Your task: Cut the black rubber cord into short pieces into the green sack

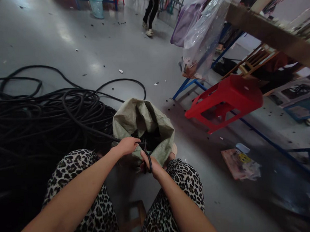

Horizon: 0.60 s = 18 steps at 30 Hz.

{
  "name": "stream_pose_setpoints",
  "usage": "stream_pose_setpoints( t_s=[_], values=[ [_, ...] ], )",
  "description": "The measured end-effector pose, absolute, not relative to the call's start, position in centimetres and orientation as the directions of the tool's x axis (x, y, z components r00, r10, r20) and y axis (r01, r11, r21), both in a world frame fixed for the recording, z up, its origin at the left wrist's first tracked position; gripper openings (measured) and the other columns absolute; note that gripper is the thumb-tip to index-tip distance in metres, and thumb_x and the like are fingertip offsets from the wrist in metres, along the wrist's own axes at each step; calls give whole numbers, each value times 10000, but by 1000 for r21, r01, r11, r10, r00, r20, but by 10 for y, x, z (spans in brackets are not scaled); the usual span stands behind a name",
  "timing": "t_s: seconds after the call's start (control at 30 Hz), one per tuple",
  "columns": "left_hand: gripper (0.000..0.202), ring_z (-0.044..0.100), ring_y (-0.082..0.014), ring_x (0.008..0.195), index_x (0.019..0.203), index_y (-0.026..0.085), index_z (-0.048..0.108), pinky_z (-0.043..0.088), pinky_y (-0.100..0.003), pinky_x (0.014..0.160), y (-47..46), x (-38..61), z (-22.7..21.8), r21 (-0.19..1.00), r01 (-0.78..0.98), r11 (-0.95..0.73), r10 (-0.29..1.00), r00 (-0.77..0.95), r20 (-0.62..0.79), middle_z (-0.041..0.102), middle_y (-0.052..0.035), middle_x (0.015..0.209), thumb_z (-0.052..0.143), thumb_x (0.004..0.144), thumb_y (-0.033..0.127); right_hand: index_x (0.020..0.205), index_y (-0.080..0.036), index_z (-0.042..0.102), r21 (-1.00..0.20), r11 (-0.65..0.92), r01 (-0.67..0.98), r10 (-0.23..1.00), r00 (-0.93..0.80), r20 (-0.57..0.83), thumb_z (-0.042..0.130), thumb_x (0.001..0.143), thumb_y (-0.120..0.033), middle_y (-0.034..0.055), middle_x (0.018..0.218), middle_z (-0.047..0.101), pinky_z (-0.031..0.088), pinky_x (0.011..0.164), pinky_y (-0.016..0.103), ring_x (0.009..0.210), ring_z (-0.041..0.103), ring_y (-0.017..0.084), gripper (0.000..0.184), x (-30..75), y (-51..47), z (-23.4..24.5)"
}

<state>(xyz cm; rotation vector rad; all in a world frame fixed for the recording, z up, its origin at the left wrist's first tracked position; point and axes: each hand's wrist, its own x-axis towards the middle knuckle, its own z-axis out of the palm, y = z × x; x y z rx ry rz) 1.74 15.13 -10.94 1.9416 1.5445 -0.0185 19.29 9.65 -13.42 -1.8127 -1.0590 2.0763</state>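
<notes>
My left hand (128,145) is closed round a black rubber cord (101,133), whose short end sticks out past the fingers over an open woven sack (123,119). In my right hand (152,164) is a pair of scissors (149,161) with black handles, the blades pointing up at the cord's end. Whether the blades touch the cord I cannot tell. The sack stands between my knees with its mouth folded outward, and dark pieces lie inside it. A large tangled heap of the same black cord (84,104) spreads over the floor on my left.
A red plastic stool (240,89) lies tilted under a table (275,36) on the right. Blue metal legs (183,88) run along the floor there. Farther off are a light blue basket (96,5) and a walking person's legs (151,10). Plastic packaging (240,165) lies at right.
</notes>
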Motion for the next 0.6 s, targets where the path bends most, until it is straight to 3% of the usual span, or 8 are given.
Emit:
stream_pose_setpoints(
  t_s=[0.27,0.6],
  values=[
    [374,617,-205,1070,1163,249,648,450,-273,919,152,18,-110,477,873,-102,857,321,-403,678,-39,1169,439,853,256,875,-122,597,-610,-733,301,570,-216,-793,442,823,-692,57,638,584,426,455,250,488,556,150,593,194,97,-145],
    [361,631,-197,1032,1121,270,668,461,-258,871,152,18,-108,490,862,-129,839,358,-409,699,-23,1118,436,845,252,869,-109,586,-610,-748,264,589,-162,-792,452,861,-636,45,627,590,405,415,202,457,551,118,545,191,97,-138]
  ],
)
